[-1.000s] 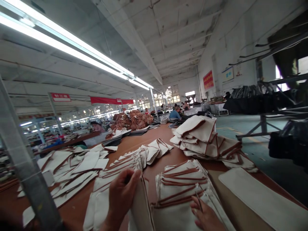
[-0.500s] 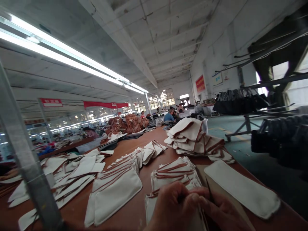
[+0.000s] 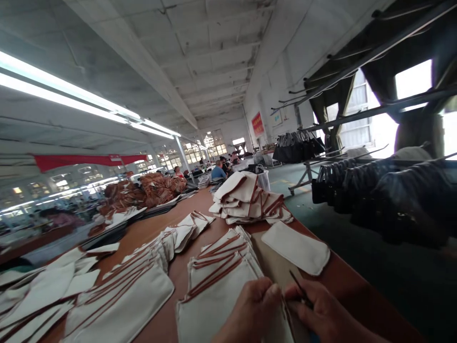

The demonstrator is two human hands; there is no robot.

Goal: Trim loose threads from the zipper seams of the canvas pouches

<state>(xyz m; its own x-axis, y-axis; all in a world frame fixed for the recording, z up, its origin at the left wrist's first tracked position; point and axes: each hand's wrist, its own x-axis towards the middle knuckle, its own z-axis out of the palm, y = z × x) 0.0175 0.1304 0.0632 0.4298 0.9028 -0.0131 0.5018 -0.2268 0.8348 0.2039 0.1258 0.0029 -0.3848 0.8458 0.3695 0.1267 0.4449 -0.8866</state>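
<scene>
Near the bottom centre, my left hand is closed on the edge of a white fabric piece with brown trim, part of an overlapping row. Just to its right, my right hand is closed around a thin dark pointed tool, whose tip points up and left. The rest of the tool is hidden in the fingers. A single white padded piece lies flat beyond my right hand. Another fanned row of white pieces spreads out to the left.
A tall pile of white pieces stands farther back on the brown table. Brown bundles are heaped at the back left. Racks of black bags stand at the right. A person in blue is in the distance.
The view has swung right, so the table's contents appear farther left. My hands have moved slightly apart, and the dark tool shows more clearly.
</scene>
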